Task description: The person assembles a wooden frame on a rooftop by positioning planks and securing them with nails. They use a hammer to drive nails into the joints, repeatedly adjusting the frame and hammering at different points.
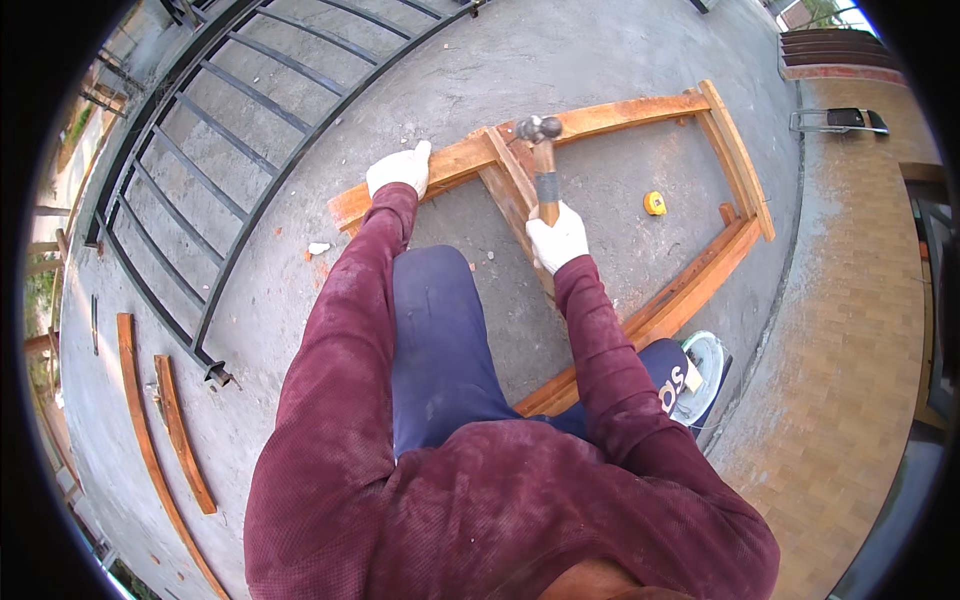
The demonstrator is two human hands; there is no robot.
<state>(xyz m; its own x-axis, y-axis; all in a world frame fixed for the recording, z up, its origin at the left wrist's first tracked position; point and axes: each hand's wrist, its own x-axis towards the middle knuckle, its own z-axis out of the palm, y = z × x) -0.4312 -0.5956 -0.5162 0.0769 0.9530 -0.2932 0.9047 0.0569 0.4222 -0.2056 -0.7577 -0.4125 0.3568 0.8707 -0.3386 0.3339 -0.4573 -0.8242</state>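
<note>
1. Right hand (557, 237): white glove, closed around the wooden handle of a hammer (543, 165). From my feed I see the metal head at the top, over the joint where a cross piece meets the far rail of the frame; I cannot tell whether the head touches the wood.

2. Left hand (399, 169): white glove, pressed down on the far rail of the wooden frame (610, 117), left of the joint. I read it as resting flat on the wood, fingers curled over the far edge, not clasping anything loose.

3. Wooden frame: orange-brown timber, lying flat on the grey concrete floor (620, 60), stretching from the left hand toward the right, with a near rail running under my right forearm.

4. Tape measure (654, 203): small, yellow, on the concrete inside the frame, well apart from both hands.

5. Metal railing (250, 100): dark bars, lying on the floor to the left.

6. 2 loose wooden strips (180, 430): curved by the lens, on the floor at lower left.

7. Clothing: maroon sleeves, blue trousers, knee raised between the arms.
</note>
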